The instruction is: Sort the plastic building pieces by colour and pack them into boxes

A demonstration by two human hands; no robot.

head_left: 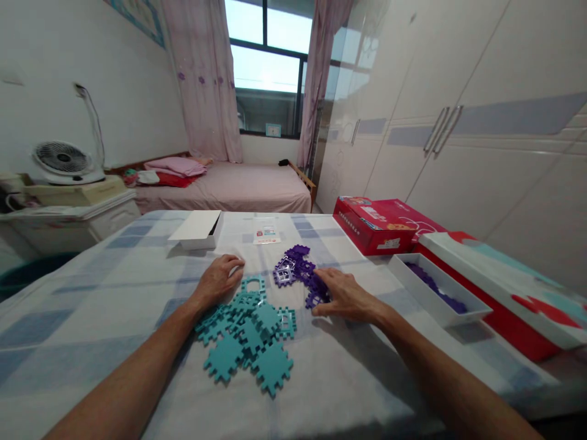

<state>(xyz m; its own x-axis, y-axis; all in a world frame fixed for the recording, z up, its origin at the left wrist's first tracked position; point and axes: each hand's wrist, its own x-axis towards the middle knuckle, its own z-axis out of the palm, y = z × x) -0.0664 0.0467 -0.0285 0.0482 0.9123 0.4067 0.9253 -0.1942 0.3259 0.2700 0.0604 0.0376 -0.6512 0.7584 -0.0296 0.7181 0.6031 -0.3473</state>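
Observation:
A pile of several teal interlocking foam tiles (250, 333) lies on the checked tablecloth (92, 305) in front of me. Behind it sits a smaller heap of purple tiles (297, 269). My left hand (219, 278) rests at the far left edge of the teal pile, fingers curled loosely onto the cloth, holding nothing that I can see. My right hand (345, 295) lies flat with its fingers spread, its fingertips touching the right edge of the purple tiles.
A white tray (435, 299) with purple pieces stands at my right, beside a red box (380, 225) and a long red and white box lid (499, 275). A white open box (198, 230) and a small leaflet (266, 233) lie farther back. A bed, fan and wardrobe surround the table.

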